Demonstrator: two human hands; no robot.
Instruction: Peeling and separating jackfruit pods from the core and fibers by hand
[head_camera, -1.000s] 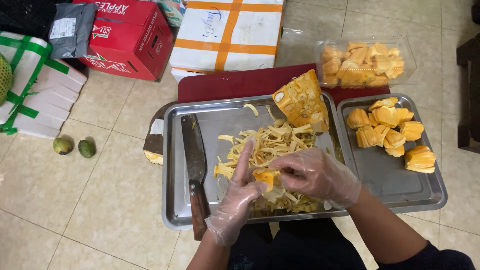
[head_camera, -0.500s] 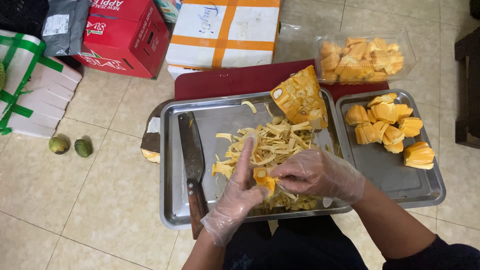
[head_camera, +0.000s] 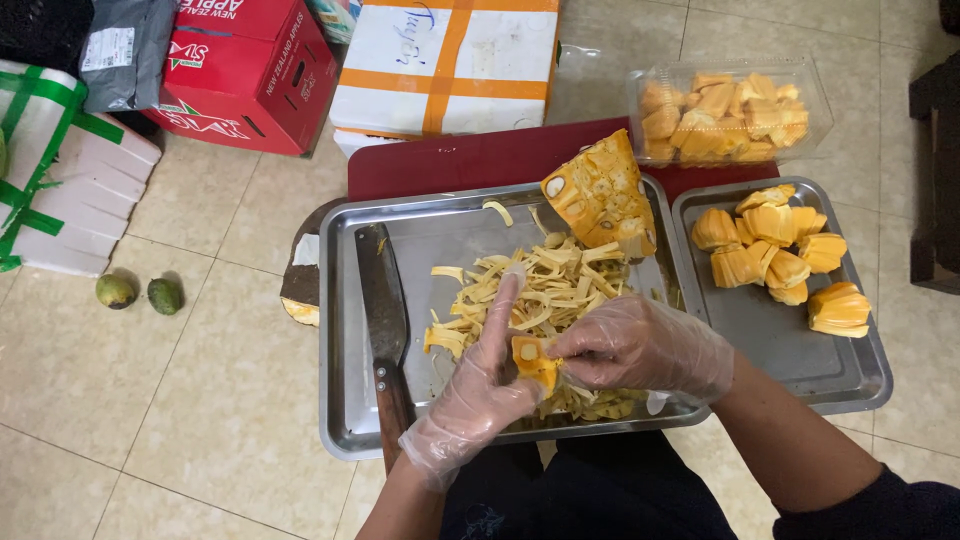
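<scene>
- Over the near edge of the big steel tray, head view: the fruit pod sits between both gloved hands, touching each.
- Left hand pinches it from the left, forefinger stretched up and away.
- Right hand, fingers curled, plucks at its right side.
- Its long axis runs toward and away from the person, the cut, seed-showing end pointing away, toward the strip pile.
- The cleaver lies left of it, well apart.

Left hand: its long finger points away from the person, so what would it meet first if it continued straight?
Probably the pile of pale jackfruit strips just beyond the left hand; farther along lies the jackfruit chunk. Height above the pile is unclear.
</scene>
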